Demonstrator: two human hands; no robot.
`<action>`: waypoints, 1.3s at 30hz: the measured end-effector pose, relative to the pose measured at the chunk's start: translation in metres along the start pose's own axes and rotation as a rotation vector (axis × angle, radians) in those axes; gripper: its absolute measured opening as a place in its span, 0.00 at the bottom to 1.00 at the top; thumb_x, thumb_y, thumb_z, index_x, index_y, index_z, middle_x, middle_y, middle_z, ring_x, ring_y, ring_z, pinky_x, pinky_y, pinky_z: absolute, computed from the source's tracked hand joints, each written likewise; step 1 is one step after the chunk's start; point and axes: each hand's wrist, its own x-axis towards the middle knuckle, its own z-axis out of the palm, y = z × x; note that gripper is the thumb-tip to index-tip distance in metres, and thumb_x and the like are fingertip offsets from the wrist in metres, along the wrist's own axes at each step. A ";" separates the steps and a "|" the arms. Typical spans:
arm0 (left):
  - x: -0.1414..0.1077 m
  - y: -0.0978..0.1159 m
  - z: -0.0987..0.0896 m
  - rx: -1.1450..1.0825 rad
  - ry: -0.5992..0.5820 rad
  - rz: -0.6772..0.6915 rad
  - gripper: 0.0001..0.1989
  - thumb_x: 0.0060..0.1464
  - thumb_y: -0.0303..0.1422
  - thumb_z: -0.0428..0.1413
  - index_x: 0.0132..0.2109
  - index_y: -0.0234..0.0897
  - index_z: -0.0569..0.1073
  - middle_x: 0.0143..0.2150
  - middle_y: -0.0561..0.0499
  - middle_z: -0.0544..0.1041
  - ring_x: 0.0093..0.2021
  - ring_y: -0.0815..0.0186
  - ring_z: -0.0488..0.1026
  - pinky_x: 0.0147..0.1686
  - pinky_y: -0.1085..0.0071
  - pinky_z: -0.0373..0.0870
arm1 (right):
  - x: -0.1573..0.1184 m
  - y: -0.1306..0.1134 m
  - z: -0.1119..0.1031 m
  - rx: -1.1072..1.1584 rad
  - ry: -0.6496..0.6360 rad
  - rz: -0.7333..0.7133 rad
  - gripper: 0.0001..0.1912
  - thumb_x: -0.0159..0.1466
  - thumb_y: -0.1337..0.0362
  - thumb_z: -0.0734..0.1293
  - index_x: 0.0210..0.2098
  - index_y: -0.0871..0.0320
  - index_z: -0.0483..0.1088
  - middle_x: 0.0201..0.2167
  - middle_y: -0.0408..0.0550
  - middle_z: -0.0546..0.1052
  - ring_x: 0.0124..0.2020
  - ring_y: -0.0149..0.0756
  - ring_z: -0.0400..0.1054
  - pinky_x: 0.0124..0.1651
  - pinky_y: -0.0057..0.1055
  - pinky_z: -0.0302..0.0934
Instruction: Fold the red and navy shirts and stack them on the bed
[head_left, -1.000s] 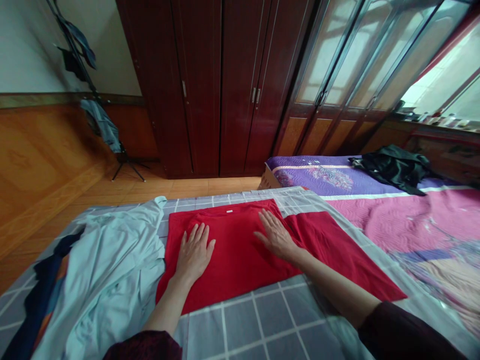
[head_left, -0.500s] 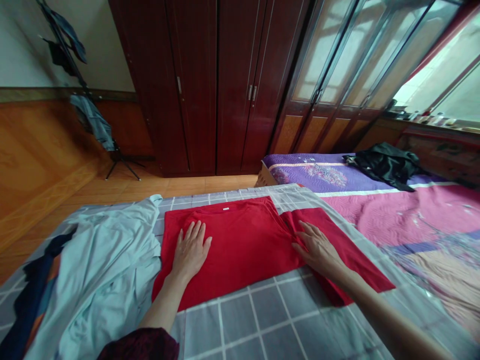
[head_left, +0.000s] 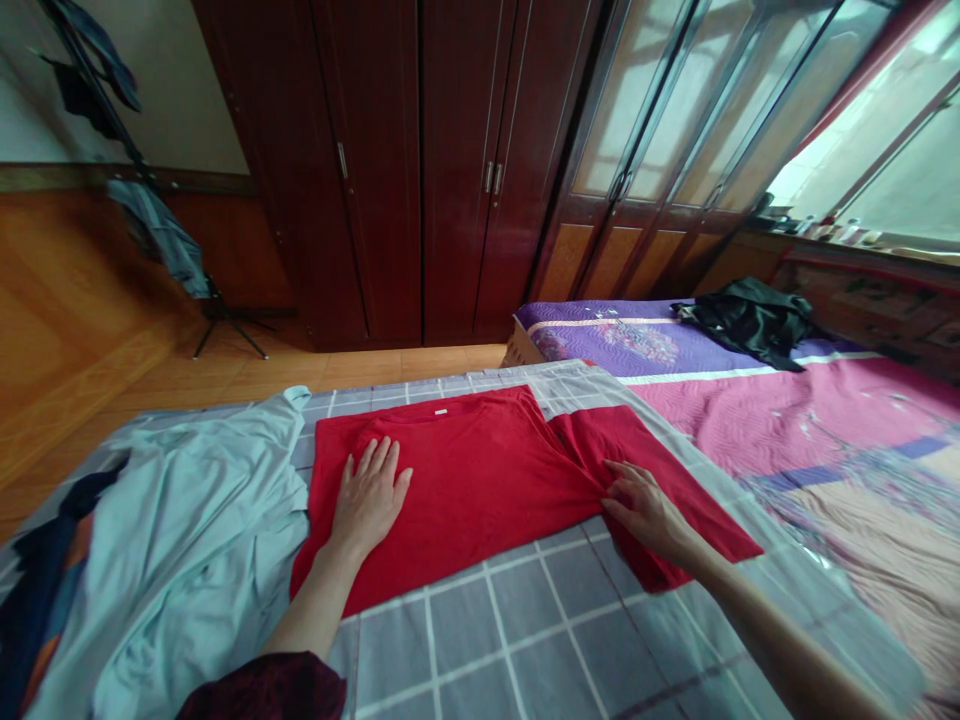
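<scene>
A red shirt [head_left: 465, 480] lies on the grey checked bedspread [head_left: 525, 640], its neckline with a white label facing away from me and one red part spread out to the right. My left hand [head_left: 371, 495] rests flat on the shirt's left part, fingers apart and holding nothing. On the right, my right hand [head_left: 645, 510] is at the fold between the body and the right part; its thumb and fingers are bent toward the fabric, and whether they pinch it is hard to see.
Pale mint clothing [head_left: 202, 520] is heaped left of the shirt, beside dark blue and orange fabric [head_left: 56, 560]. Beyond the bed stands a dark red wardrobe [head_left: 375, 200]. A second bed [head_left: 750, 400] with black clothing [head_left: 754, 320] is at right. A clothes stand [head_left: 127, 140] leans far left.
My right hand has moved slightly toward me, its fingers more bent, and the fabric at the fold is drawn to the right. My left hand stays on the shirt. The view has shifted a little.
</scene>
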 end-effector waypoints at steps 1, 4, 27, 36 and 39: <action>0.000 0.000 0.000 -0.002 0.000 0.002 0.24 0.63 0.38 0.43 0.62 0.33 0.62 0.65 0.43 0.59 0.66 0.55 0.52 0.62 0.51 0.50 | 0.000 -0.004 -0.001 -0.050 0.005 0.007 0.10 0.57 0.60 0.61 0.26 0.57 0.71 0.53 0.59 0.70 0.58 0.52 0.60 0.55 0.47 0.58; 0.000 0.000 0.000 -0.009 -0.002 0.003 0.24 0.63 0.39 0.43 0.63 0.32 0.62 0.65 0.43 0.59 0.66 0.55 0.53 0.62 0.51 0.51 | 0.000 -0.023 -0.001 -0.188 0.092 0.003 0.10 0.57 0.64 0.61 0.33 0.60 0.73 0.54 0.61 0.69 0.60 0.54 0.57 0.55 0.48 0.58; 0.001 -0.001 0.001 -0.042 0.024 0.011 0.25 0.63 0.39 0.43 0.62 0.31 0.63 0.65 0.41 0.60 0.66 0.54 0.53 0.62 0.50 0.51 | 0.004 -0.073 0.026 0.155 0.365 0.052 0.24 0.63 0.60 0.57 0.56 0.64 0.65 0.61 0.62 0.62 0.62 0.52 0.54 0.61 0.51 0.51; 0.004 -0.005 0.006 -0.214 0.107 -0.002 0.24 0.61 0.36 0.49 0.60 0.28 0.64 0.63 0.37 0.63 0.64 0.51 0.56 0.60 0.47 0.54 | -0.062 -0.117 0.023 1.348 0.300 0.729 0.31 0.51 0.53 0.73 0.51 0.58 0.66 0.51 0.54 0.73 0.49 0.46 0.70 0.44 0.36 0.69; 0.008 -0.004 0.003 -0.339 0.219 -0.021 0.23 0.60 0.34 0.50 0.59 0.28 0.65 0.60 0.36 0.67 0.62 0.51 0.60 0.60 0.47 0.55 | -0.055 -0.114 0.021 1.503 0.347 0.815 0.30 0.47 0.57 0.76 0.47 0.59 0.67 0.45 0.54 0.76 0.44 0.45 0.73 0.44 0.37 0.70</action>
